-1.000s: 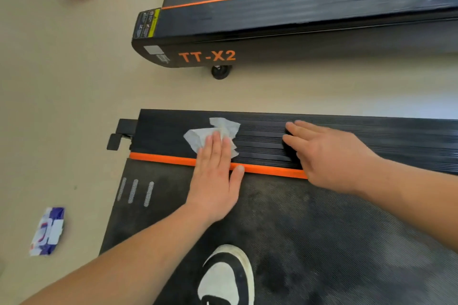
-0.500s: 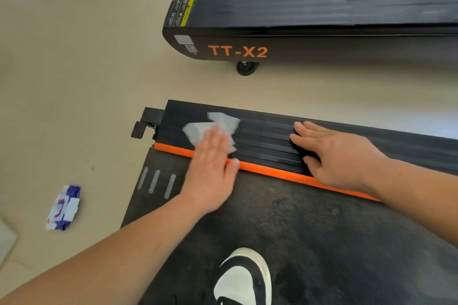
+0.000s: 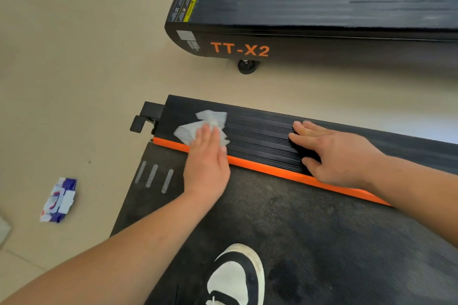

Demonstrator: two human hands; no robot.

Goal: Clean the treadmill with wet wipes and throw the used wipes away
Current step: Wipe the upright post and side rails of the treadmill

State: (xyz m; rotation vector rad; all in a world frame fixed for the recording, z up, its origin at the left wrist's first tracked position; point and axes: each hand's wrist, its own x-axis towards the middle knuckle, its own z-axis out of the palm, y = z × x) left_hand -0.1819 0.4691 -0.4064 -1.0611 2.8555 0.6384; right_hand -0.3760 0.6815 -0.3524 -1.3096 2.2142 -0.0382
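Right, left hand (image 3: pixel 205 163) is flat, fingers straight, pressing the wet wipe (image 3: pixel 198 129) onto the ribbed side rail (image 3: pixel 260 138). That's just across the orange strip (image 3: pixel 272 171) from the belt (image 3: pixel 322 230), near the strip's visible end. The flat palm is probably to spread pressure over the ribs rather than grip.

Right hand (image 3: pixel 334 153) is also flat and straight-fingered, bare on the same rail further along the strip. It looks like a brace for leaning in and holds nothing. The hands are apart, neither curled round anything.

The wipe is crumpled, with part sticking out past the fingertips, away from the strip.

Counts:
- one wipe in use
- one wipe pack (image 3: pixel 58 200), on the floor well off the strip's end
- two treadmills, the second treadmill (image 3: pixel 322 20) marked TT-X2, beyond the rail from the strip
- one shoe (image 3: pixel 235 277), on the belt side of the strip
- three white dash marks (image 3: pixel 153 176), by the strip's end

No bin that I can make out.
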